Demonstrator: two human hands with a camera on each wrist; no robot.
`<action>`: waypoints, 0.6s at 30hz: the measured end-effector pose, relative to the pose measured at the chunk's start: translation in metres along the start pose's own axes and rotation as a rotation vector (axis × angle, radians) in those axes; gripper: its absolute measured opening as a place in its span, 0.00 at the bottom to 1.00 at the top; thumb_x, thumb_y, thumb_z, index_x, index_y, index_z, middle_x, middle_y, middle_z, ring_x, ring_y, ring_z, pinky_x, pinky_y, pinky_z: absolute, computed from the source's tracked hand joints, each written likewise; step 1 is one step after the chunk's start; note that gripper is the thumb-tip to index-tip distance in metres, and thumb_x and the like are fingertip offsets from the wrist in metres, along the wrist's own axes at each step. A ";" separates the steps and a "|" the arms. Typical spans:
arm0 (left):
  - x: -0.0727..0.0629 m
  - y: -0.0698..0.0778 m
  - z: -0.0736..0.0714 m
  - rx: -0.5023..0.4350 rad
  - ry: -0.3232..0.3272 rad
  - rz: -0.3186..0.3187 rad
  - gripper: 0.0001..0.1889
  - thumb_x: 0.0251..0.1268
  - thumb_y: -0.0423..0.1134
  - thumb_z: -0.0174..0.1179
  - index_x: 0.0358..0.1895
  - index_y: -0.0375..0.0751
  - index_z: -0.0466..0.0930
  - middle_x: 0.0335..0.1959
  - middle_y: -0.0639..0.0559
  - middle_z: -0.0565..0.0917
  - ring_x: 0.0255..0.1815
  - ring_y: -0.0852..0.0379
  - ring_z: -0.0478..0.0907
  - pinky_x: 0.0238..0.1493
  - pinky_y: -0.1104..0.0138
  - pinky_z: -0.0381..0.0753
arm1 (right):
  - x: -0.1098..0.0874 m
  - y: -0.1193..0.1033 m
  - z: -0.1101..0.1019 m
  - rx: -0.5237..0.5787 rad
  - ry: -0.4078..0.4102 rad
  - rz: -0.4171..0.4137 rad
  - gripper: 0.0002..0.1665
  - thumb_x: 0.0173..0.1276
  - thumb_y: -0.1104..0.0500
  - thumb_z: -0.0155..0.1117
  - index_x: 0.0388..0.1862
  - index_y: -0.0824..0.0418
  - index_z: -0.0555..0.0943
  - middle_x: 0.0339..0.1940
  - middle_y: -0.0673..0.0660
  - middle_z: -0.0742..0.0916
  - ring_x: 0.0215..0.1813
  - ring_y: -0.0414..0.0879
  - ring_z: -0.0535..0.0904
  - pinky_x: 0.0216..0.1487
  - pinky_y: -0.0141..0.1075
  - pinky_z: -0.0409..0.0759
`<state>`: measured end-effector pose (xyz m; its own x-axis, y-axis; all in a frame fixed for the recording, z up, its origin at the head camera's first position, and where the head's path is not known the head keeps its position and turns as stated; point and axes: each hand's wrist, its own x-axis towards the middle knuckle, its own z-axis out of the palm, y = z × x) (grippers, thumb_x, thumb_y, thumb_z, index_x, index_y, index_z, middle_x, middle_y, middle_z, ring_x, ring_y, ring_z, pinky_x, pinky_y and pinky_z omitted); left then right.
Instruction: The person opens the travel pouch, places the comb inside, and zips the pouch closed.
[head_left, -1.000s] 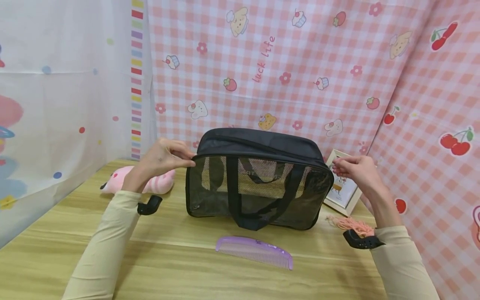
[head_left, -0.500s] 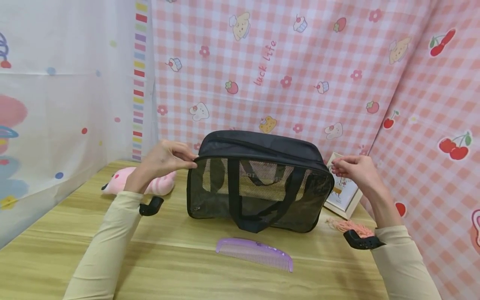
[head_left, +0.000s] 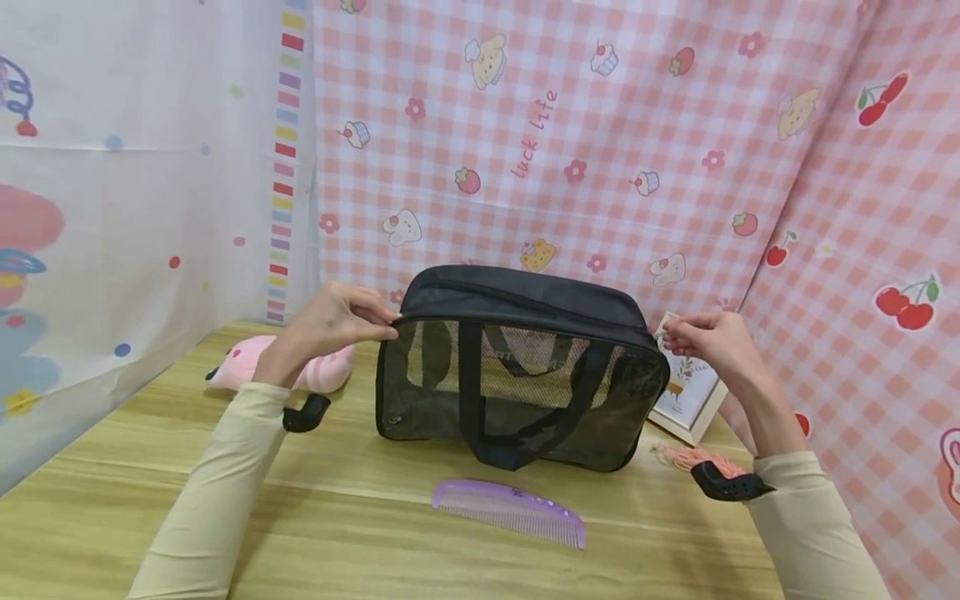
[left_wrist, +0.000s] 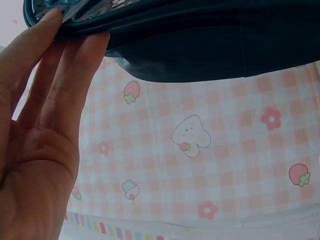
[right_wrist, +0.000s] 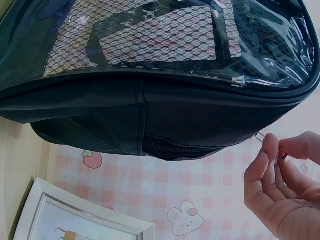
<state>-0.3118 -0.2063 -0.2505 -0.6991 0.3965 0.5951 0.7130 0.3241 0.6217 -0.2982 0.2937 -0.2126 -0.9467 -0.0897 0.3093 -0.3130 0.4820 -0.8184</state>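
Note:
A black bag (head_left: 525, 392) with a see-through front and two dark strap handles (head_left: 468, 400) stands upright on the wooden table. My left hand (head_left: 330, 325) pinches the top left corner of its front edge between thumb and fingers; the left wrist view shows the thumb (left_wrist: 42, 30) over the piping. At the top right corner, my right hand (head_left: 708, 342) pinches a small zipper pull (right_wrist: 283, 153). Part of the zipper (right_wrist: 175, 148) shows along the bag's top in the right wrist view. In front of the bag lies a purple comb (head_left: 510, 510), touched by neither hand.
A pink plush toy (head_left: 243, 362) lies behind my left forearm. To the right, a white picture frame (head_left: 690, 404) leans behind the bag, with a bundle of peach-coloured cord (head_left: 697, 457) near my right wrist. Printed curtains (head_left: 585, 125) close off the back and sides.
The head view has tilted up slightly, so the bag, comb and frame sit a little lower in it. Both hands keep their pinch at the bag's top corners.

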 end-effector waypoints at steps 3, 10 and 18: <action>0.001 0.001 -0.001 0.001 0.004 -0.011 0.06 0.49 0.33 0.73 0.32 0.40 0.89 0.32 0.48 0.85 0.31 0.56 0.83 0.32 0.69 0.81 | 0.002 -0.003 0.000 -0.015 -0.003 -0.010 0.26 0.73 0.59 0.54 0.54 0.85 0.71 0.28 0.50 0.87 0.31 0.36 0.82 0.36 0.30 0.83; 0.001 0.001 0.000 -0.002 0.008 0.033 0.06 0.49 0.30 0.72 0.33 0.39 0.89 0.31 0.48 0.85 0.30 0.55 0.83 0.31 0.70 0.81 | 0.002 -0.007 -0.001 -0.067 -0.012 -0.004 0.27 0.72 0.55 0.56 0.52 0.83 0.73 0.26 0.48 0.86 0.31 0.37 0.83 0.35 0.29 0.82; 0.000 -0.002 0.001 -0.055 -0.005 0.064 0.07 0.48 0.25 0.71 0.33 0.34 0.88 0.30 0.45 0.84 0.30 0.56 0.84 0.31 0.69 0.82 | 0.004 -0.011 -0.001 -0.093 -0.020 -0.017 0.28 0.72 0.54 0.56 0.52 0.82 0.74 0.27 0.51 0.87 0.31 0.36 0.83 0.36 0.30 0.83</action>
<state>-0.3131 -0.2055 -0.2518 -0.6520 0.4188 0.6321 0.7520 0.2501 0.6099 -0.2981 0.2887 -0.2023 -0.9429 -0.1160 0.3123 -0.3219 0.5585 -0.7645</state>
